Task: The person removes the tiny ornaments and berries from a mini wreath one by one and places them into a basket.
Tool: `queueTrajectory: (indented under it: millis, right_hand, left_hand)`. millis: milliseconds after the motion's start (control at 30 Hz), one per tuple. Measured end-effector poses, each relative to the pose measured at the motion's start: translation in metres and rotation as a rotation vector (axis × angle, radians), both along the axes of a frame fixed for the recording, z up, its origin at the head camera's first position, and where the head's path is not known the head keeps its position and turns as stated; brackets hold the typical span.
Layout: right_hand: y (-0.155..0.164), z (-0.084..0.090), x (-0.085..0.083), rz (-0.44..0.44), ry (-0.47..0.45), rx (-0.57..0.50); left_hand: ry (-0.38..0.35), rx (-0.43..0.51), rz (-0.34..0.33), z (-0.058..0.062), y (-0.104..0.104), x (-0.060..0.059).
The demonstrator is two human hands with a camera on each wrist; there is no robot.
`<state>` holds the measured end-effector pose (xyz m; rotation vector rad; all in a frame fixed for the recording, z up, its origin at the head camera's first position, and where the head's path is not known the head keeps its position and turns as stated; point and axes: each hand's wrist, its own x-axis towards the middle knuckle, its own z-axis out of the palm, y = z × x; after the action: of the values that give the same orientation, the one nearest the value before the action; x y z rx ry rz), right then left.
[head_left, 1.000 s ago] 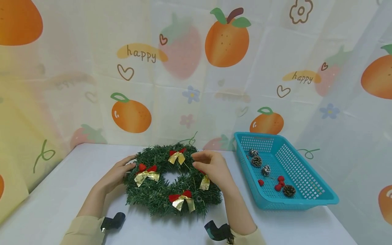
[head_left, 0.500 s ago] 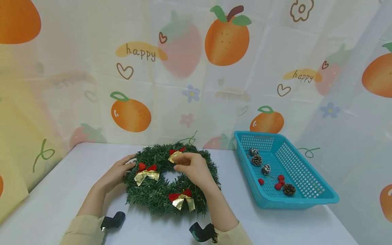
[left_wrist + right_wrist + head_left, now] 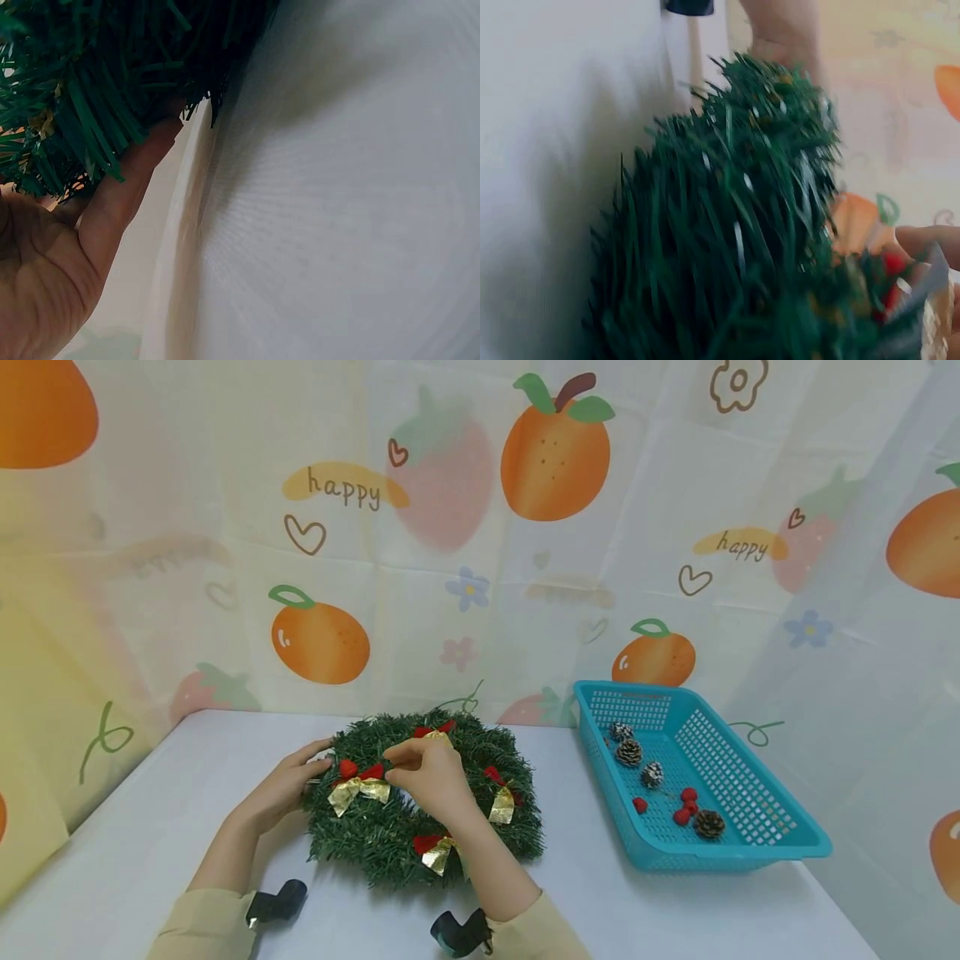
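A round green wreath (image 3: 360,852) with red-and-gold bows lies on the white table. My left hand (image 3: 288,781) grips its left edge; in the left wrist view the thumb (image 3: 112,214) lies along the green needles, while the other fingers are mostly hidden. Over the wreath's middle is my right hand (image 3: 431,781), thumb and forefinger bent with a gap between them, right beside the left bow (image 3: 358,793). Dark green shows in that gap. A red berry (image 3: 348,768) sits at the top of this bow. The right hand partly covers the far bow (image 3: 438,733) and the near bow (image 3: 437,857).
To the right stands a blue plastic basket (image 3: 750,853) holding several pine cones (image 3: 628,752) and red berries (image 3: 682,817). A printed curtain (image 3: 480,610) hangs behind the table (image 3: 225,752). Another bow (image 3: 502,806) is on the wreath's right side.
My right hand has moved left across the wreath, from the right bow to the left bow, uncovering the right one. My left hand and the wreath have stayed in place.
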<state>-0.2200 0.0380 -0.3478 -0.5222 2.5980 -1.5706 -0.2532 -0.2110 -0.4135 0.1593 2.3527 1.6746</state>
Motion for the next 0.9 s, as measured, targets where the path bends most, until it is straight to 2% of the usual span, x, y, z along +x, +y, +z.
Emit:
queueTrajectory:
  millis: [300,533,900]
  right_hand:
    - [-0.024,0.001,0.0,-0.016,-0.012,-0.049]
    - [-0.043,0.004,0.002,-0.058,-0.058,-0.13]
    - [-0.071,0.002,0.0,-0.183,-0.103,-0.178]
  left_hand:
    - [-0.01,-0.007,0.006,0.001,0.0,0.0]
    - [-0.018,-0.02,0.001,0.003,-0.002,-0.001]
    - [-0.026,-0.028,-0.007,0.005,0.0,0.001]
